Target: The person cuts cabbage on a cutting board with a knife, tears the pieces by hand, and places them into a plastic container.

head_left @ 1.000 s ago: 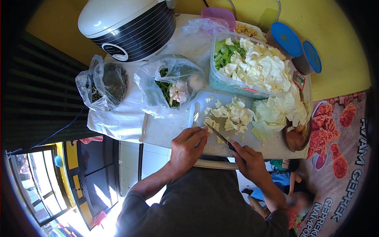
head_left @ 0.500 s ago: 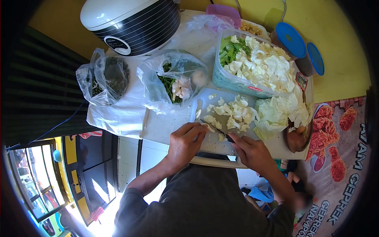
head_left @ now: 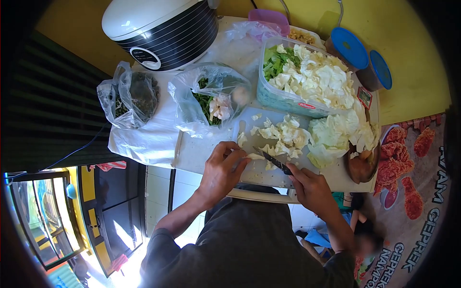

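My right hand (head_left: 311,188) is closed around the handle of a knife (head_left: 277,162), its dark blade pointing up and left over the pale cutting board (head_left: 247,119). In my left hand (head_left: 222,169), bent fingers pinch a small pale piece of cabbage (head_left: 254,156) near the knife's tip. A loose heap of chopped cabbage (head_left: 286,137) lies on the board just beyond the blade. To the right of the heap rests a larger part of a cabbage (head_left: 330,137) with pale green leaves.
Behind the board stands a clear container (head_left: 283,103) filled with cut cabbage and greens. Plastic bags, one with garlic (head_left: 220,106), are at the left, before a rice cooker (head_left: 165,41). Blue-lidded tubs (head_left: 349,48) stand at the back right. Another person (head_left: 360,221) is low beyond the table.
My right hand has drawn the knife slightly right, away from my left fingers. The pinched cabbage piece now shows more clearly between hand and blade. The view has shifted slightly.
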A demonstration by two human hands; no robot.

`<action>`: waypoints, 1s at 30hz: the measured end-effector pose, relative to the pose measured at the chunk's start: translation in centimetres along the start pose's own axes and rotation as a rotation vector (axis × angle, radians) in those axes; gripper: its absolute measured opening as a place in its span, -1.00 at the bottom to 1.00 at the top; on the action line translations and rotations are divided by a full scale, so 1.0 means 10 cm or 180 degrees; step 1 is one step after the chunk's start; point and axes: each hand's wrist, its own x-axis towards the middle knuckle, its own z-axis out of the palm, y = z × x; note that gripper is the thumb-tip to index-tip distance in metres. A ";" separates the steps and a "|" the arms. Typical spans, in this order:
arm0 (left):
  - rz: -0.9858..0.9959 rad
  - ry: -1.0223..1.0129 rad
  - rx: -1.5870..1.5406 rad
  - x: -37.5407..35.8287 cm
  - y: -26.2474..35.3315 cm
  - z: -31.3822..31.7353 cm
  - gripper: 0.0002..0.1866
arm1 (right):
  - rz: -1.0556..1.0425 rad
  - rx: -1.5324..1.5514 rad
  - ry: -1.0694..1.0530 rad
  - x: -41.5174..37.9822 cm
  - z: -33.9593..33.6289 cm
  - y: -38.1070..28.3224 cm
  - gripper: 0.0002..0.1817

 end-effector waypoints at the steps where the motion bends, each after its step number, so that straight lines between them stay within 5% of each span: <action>1: 0.0106 -0.0054 -0.0058 0.01 -0.03 0.00 -0.74 | 0.0046 -0.0001 -0.0005 -0.01 0.00 -0.01 -0.56; 3: 0.0309 -0.0181 -0.0188 0.00 -0.12 -0.01 -0.74 | 0.0097 0.0022 0.0004 -0.03 0.01 -0.02 -0.57; 6: -0.0246 -0.0458 -0.0441 -0.03 -0.11 -0.07 -0.75 | 0.0097 0.0040 0.0035 -0.02 0.01 -0.02 -0.57; 12: 0.0317 -0.0146 0.0340 0.05 0.02 0.04 -0.71 | 0.0066 -0.0078 0.0028 0.00 0.00 -0.04 -0.60; 18: 0.0413 -0.0294 0.0115 0.00 -0.06 -0.07 -0.66 | -0.0040 -0.0401 0.0061 -0.07 -0.07 0.05 -0.59; 25: -0.0433 0.0653 0.0624 -0.09 -0.22 -0.28 -0.63 | -0.0050 0.0080 0.0302 -0.03 -0.01 0.05 -0.62; 30: -0.0195 0.0903 0.1221 -0.10 -0.29 -0.27 -0.68 | 0.0148 0.0350 0.0416 0.03 0.02 -0.01 -0.66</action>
